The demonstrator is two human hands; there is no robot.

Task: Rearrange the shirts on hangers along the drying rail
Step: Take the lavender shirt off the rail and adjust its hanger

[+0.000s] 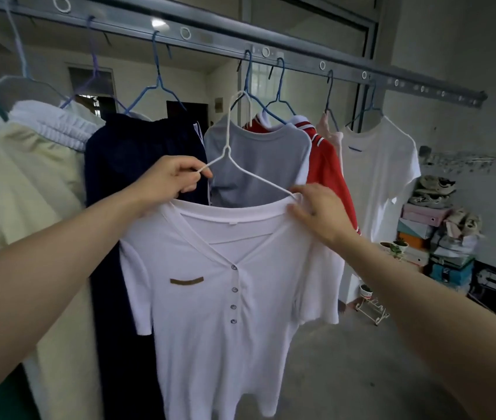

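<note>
One drying rail runs overhead. Seven hangers hook onto it, and one white hanger is off it, held in two hands. At least eight garments show. Two small potted plants sit on the floor.

A grey metal drying rail runs across the top, sloping down toward the right, with white rings set along its face. Hanging from it on blue wire hangers, from left to right: a pale cream garment with a gathered white waistband, a dark navy garment, a grey T-shirt, a red shirt with a striped collar, a pale pink item mostly hidden, and a white T-shirt. Below, the bare concrete floor carries a small white wire stand and, by the wall, a stack of boxes topped with shoes.
</note>
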